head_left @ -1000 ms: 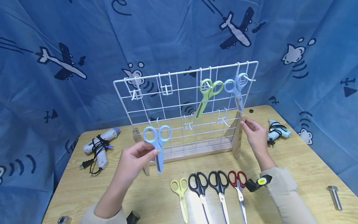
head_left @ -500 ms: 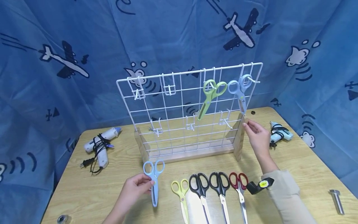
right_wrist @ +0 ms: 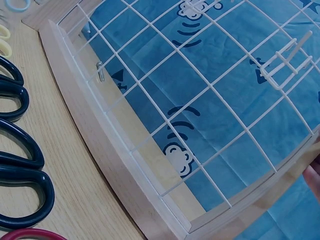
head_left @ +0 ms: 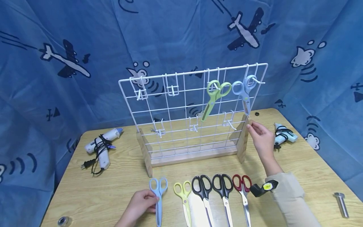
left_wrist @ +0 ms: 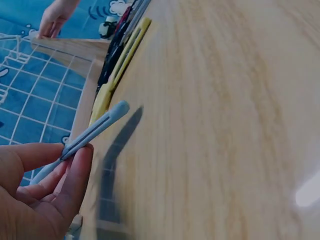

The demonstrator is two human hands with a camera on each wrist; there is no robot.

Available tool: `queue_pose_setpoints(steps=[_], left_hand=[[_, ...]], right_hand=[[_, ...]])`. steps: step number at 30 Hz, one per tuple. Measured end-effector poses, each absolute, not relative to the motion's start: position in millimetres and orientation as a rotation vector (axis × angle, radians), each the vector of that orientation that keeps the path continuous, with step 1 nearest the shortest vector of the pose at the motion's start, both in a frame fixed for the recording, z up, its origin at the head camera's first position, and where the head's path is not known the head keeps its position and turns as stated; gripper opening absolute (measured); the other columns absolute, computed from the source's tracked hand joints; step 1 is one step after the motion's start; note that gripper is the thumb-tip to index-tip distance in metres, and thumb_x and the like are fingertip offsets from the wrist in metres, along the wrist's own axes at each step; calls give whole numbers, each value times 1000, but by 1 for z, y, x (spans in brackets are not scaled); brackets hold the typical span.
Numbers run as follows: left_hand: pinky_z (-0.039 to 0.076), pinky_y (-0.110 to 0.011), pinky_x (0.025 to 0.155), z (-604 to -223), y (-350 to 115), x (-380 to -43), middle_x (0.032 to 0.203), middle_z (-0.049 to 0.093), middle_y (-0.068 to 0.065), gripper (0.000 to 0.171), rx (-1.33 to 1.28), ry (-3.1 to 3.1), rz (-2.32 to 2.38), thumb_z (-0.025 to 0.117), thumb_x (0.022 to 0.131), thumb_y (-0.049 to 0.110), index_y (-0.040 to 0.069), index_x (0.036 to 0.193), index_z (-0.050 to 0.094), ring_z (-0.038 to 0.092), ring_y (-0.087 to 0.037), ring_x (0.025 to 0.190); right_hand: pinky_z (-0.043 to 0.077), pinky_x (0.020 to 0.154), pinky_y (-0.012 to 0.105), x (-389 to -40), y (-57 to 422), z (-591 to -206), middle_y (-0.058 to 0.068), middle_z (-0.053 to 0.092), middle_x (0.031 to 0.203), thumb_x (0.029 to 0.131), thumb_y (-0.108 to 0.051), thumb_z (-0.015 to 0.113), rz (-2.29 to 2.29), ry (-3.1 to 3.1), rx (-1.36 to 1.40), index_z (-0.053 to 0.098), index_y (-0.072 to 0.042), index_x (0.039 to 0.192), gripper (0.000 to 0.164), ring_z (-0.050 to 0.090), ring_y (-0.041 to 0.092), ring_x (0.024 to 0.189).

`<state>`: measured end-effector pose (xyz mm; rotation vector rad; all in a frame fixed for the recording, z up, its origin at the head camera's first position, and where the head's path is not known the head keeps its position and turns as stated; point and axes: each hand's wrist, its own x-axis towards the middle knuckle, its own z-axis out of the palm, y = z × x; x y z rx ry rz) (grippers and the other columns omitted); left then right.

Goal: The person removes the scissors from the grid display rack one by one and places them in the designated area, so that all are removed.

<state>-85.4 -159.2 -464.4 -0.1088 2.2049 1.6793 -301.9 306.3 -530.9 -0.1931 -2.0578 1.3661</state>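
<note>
Evidently, in the head view, the left hand (head_left: 141, 202) pinches the blue scissors (head_left: 159, 206) below their loops, leaving the handles free, just beside the yellow scissors (head_left: 185, 198). The right hand (head_left: 261, 136) holds the upper end of the wooden side post (head_left: 242, 146), probably to steady the wire rack (head_left: 193, 72). Green scissors (head_left: 211, 101) and a paler blue pair (head_left: 242, 92) hang there because hooks (head_left: 260, 82) pass through one loop of each. From the left wrist, thumb and fingers grip the blue scissors edge-on, tip raised above the table (left_wrist: 210, 150), its shadow (left_wrist: 111, 170) lying apart. From the right wrist, fingertips barely show beside the post; that view alone cannot tell their grip.
</note>
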Motion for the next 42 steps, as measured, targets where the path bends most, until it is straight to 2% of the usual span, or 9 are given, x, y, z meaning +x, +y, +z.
queue_pose_setpoints(steps=[12, 23, 32, 36, 42], left_hand=[[51, -27, 50, -472, -148, -84, 62, 56, -5, 18, -141, 2224, 1611, 58, 75, 7, -9, 81, 57, 55, -11, 51], [49, -26, 44, -473, -139, -87, 58, 54, -3, 15, -92, 2368, 1449, 57, 76, 12, -3, 77, 57, 52, -9, 44], [47, -25, 39, -476, -137, -85, 48, 49, -2, 7, -39, 2490, 1365, 50, 74, 4, 0, 71, 56, 49, -8, 38], [44, -21, 35, -468, -135, -86, 49, 49, 1, 6, 53, 2597, 1203, 53, 76, 7, 4, 71, 55, 47, -7, 37], [32, -11, 35, -428, -115, -93, 52, 47, 10, 6, 422, 2946, 875, 58, 77, 14, 10, 74, 59, 37, 2, 39]], right_hand=[[48, 71, 16, -302, 306, -530, -6, 62, 100, 69, -43, 63, 1388, -2052, -169, 60, -30, 103, 36, 58, 6, 88], [48, 70, 15, -301, 304, -528, -4, 63, 99, 69, -42, 64, 1385, -2023, -150, 61, -29, 101, 34, 59, 6, 87], [48, 70, 14, -301, 301, -527, -4, 62, 99, 70, -42, 64, 1391, -2033, -159, 61, -29, 101, 34, 59, 6, 87], [48, 70, 15, -300, 301, -527, -4, 62, 99, 69, -42, 64, 1396, -2029, -156, 60, -30, 102, 35, 59, 6, 87], [48, 71, 16, -300, 300, -527, -4, 62, 101, 70, -43, 63, 1395, -2042, -164, 60, -30, 102, 35, 58, 6, 88]])
